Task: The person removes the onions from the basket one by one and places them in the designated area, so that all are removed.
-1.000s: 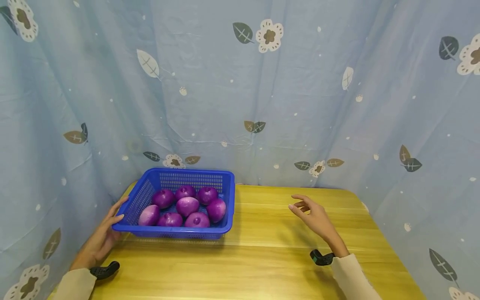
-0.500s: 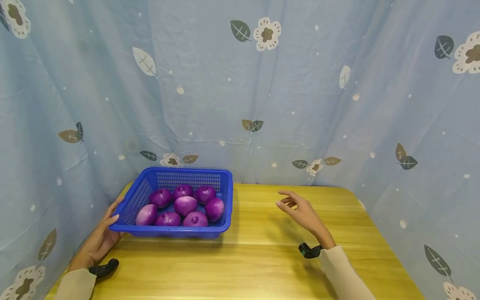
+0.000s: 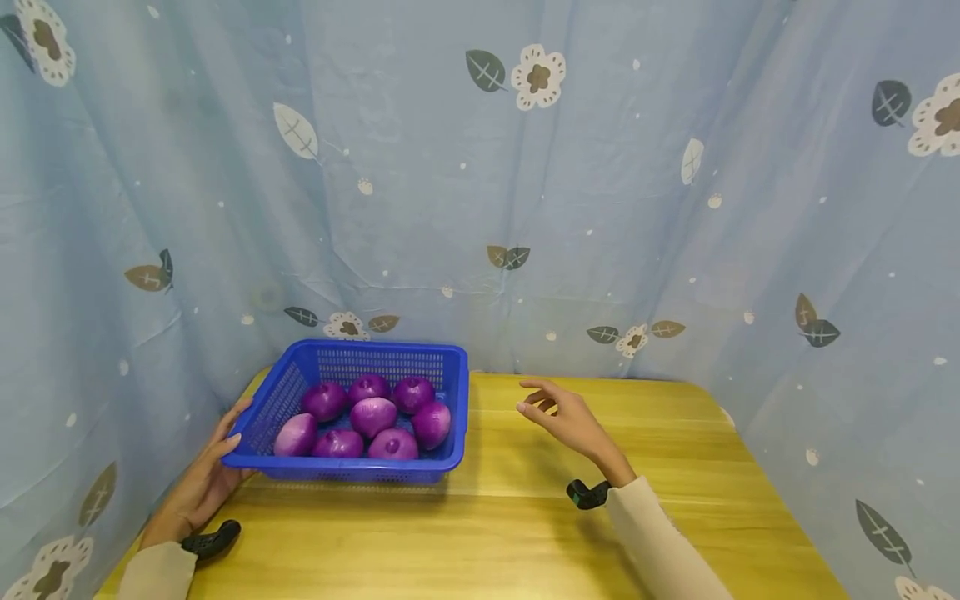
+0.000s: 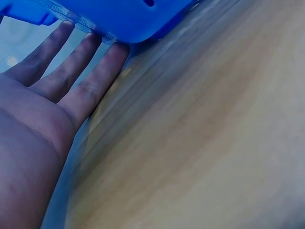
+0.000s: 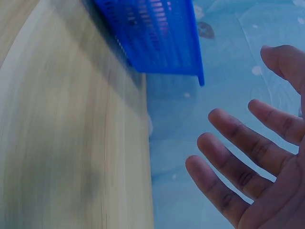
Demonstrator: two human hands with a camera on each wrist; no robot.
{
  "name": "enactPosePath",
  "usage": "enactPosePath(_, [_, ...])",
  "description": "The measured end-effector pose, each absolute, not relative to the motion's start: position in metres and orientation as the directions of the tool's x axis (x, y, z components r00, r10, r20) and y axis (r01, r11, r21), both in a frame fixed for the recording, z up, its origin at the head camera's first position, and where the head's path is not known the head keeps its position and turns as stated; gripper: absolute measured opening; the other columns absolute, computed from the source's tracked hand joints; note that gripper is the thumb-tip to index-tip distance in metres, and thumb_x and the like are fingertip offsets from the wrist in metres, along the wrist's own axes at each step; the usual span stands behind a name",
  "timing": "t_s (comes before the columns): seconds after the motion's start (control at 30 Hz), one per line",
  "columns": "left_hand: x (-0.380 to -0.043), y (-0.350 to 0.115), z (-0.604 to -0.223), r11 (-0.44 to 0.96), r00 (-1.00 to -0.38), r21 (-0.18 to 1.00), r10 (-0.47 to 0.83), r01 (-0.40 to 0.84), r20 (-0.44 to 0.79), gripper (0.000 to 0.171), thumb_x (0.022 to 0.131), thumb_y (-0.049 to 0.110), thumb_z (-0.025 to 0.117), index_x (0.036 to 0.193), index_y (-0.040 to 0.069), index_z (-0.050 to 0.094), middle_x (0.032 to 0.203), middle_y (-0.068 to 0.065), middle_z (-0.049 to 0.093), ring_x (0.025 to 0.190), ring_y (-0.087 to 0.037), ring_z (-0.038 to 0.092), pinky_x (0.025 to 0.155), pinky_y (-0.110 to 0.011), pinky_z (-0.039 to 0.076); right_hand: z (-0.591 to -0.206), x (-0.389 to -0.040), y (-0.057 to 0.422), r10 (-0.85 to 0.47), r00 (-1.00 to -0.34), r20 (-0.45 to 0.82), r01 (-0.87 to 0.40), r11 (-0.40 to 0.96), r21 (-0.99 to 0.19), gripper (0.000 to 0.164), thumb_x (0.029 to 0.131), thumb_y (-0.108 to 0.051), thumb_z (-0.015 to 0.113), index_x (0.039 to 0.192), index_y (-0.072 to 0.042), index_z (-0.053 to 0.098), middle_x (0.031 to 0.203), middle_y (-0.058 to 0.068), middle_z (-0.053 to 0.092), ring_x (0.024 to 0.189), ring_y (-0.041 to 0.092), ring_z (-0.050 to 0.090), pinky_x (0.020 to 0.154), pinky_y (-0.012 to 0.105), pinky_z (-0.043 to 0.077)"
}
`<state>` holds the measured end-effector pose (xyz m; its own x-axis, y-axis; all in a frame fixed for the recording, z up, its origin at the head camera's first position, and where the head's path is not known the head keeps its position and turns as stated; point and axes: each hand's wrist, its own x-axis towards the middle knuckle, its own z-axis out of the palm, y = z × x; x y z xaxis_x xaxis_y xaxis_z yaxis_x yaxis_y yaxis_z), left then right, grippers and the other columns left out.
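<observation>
A blue plastic basket (image 3: pixel 345 469) with slotted walls stands at the back left of the table, holding several purple onions (image 3: pixel 372 417). At its left end is my left hand (image 3: pixel 197 487), thumb on the rim near the front corner. In the left wrist view its fingers (image 4: pixel 90 90) are fairly straight, with the tips against the basket's outer side. To the right of the basket my right hand (image 3: pixel 564 419) hovers above the table, holding nothing. The right wrist view shows its fingers (image 5: pixel 243 143) spread and loosely bent, apart from the basket (image 5: pixel 162 47).
The yellow wood-grain table (image 3: pixel 420 542) has rounded far corners. A light blue curtain (image 3: pixel 420 167) with flowers and leaves surrounds it at the back and both sides, close behind the basket. Black wrist cameras (image 3: pixel 587 494) sit on both wrists.
My right hand has moved left across the table towards the basket. My left hand stays at the basket's left end, and the basket and onions keep their place.
</observation>
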<state>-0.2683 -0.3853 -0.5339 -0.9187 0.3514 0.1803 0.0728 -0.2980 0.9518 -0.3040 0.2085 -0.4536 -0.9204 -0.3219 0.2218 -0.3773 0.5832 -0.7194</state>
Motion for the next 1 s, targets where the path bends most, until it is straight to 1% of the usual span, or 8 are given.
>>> enactPosePath(0.1, [-0.269,-0.385,-0.533,-0.288,-0.922,0.954,0.342,0.083,0.183,0.059,0.112,0.019,0.026,0.165,0.035,0.007,0.151,0.007,0.035,0.124,-0.013,0.059,0.098,-0.033,0.051,-0.452,-0.31,0.197,-0.353,-0.905,0.237,-0.409,0.57,-0.713,0.053,0.096,-0.058,0.063,0.142,-0.032,0.058,0.116,-0.008,0.069,0.096,0.012,0.065,0.081,0.038,0.053])
enactPosePath(0.23, [-0.27,-0.386,-0.532,-0.266,-0.935,0.961,0.316,0.077,0.162,0.059,0.112,0.021,0.028,0.165,0.036,0.007,0.15,0.007,0.035,0.123,-0.013,0.059,0.097,-0.033,0.051,-0.45,-0.316,0.179,-0.397,-0.881,0.256,-0.451,0.546,-0.705,0.05,0.097,-0.054,0.065,0.141,-0.031,0.059,0.119,-0.004,0.07,0.097,0.012,0.065,0.081,0.037,0.054])
enactPosePath(0.47, [-0.269,-0.385,-0.534,-0.257,-0.936,0.964,0.319,0.065,0.148,0.059,0.111,0.022,0.029,0.165,0.038,0.01,0.15,0.006,0.03,0.125,-0.012,0.057,0.098,-0.032,0.051,-0.445,-0.322,0.148,-0.481,-0.824,0.299,-0.532,0.473,-0.703,0.053,0.098,-0.042,0.069,0.143,-0.016,0.06,0.125,0.005,0.069,0.106,0.018,0.064,0.093,0.043,0.053])
enactPosePath(0.57, [-0.269,-0.385,-0.536,-0.286,-0.922,0.955,0.346,0.071,0.173,0.059,0.112,0.021,0.027,0.165,0.037,0.008,0.153,0.006,0.028,0.127,-0.012,0.055,0.099,-0.032,0.05,-0.444,-0.325,0.136,-0.52,-0.798,0.305,-0.562,0.457,-0.69,0.054,0.098,-0.04,0.071,0.143,-0.015,0.059,0.126,0.007,0.068,0.112,0.024,0.064,0.097,0.045,0.051])
enactPosePath(0.63, [-0.27,-0.386,-0.537,-0.305,-0.916,0.95,0.357,0.071,0.183,0.059,0.112,0.02,0.025,0.165,0.036,0.007,0.154,0.006,0.027,0.128,-0.013,0.054,0.1,-0.032,0.05,-0.442,-0.327,0.127,-0.542,-0.781,0.309,-0.581,0.452,-0.677,0.053,0.096,-0.04,0.073,0.142,-0.016,0.059,0.127,0.006,0.068,0.116,0.027,0.064,0.099,0.044,0.05])
enactPosePath(0.73, [-0.271,-0.386,-0.538,-0.315,-0.915,0.947,0.36,0.063,0.18,0.059,0.112,0.02,0.025,0.165,0.035,0.006,0.155,0.005,0.023,0.128,-0.013,0.054,0.101,-0.032,0.049,-0.437,-0.328,0.115,-0.566,-0.766,0.304,-0.599,0.46,-0.655,0.055,0.092,-0.037,0.078,0.141,-0.02,0.06,0.127,0.001,0.068,0.118,0.022,0.064,0.101,0.04,0.049])
enactPosePath(0.87, [-0.271,-0.387,-0.538,-0.321,-0.918,0.945,0.354,0.059,0.177,0.059,0.112,0.019,0.025,0.165,0.035,0.006,0.154,0.005,0.025,0.129,-0.013,0.054,0.101,-0.032,0.049,-0.432,-0.33,0.1,-0.602,-0.747,0.282,-0.618,0.471,-0.629,0.061,0.087,-0.035,0.084,0.141,-0.019,0.06,0.129,-0.002,0.066,0.117,0.014,0.062,0.101,0.036,0.049])
enactPosePath(1.0, [-0.27,-0.387,-0.537,-0.317,-0.922,0.947,0.349,0.054,0.169,0.059,0.112,0.02,0.026,0.165,0.035,0.005,0.154,0.003,0.025,0.128,-0.013,0.055,0.101,-0.033,0.049,-0.43,-0.333,0.087,-0.645,-0.724,0.245,-0.637,0.488,-0.597,0.068,0.085,-0.037,0.085,0.144,-0.018,0.058,0.133,0.0,0.064,0.118,0.015,0.06,0.102,0.038,0.049])
